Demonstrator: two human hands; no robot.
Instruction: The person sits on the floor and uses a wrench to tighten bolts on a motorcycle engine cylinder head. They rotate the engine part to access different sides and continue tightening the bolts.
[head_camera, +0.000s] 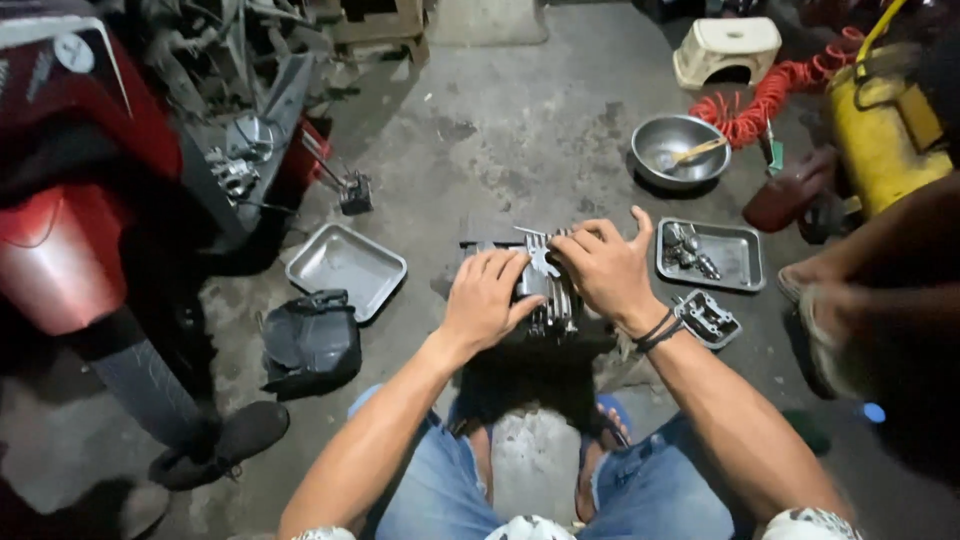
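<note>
A finned metal engine cylinder (545, 300) rests on the concrete floor between my feet. My left hand (487, 298) lies flat on its left side, fingers spread over the fins. On its top right, my right hand (605, 265) grips the upper edge, with the thumb raised. A thin pale gasket-like piece (540, 257) shows between the two hands on top of the cylinder. Whether either hand pinches that piece I cannot tell.
A red motorcycle (90, 200) stands at left. An empty metal tray (347, 268) and a black plastic part (312, 343) lie left of the cylinder. At right are a tray with small parts (735, 262), a cover (708, 318), a steel bowl (680, 150), a red coiled hose (775, 90), a yellow tank (885, 130) and another person's feet (825, 300).
</note>
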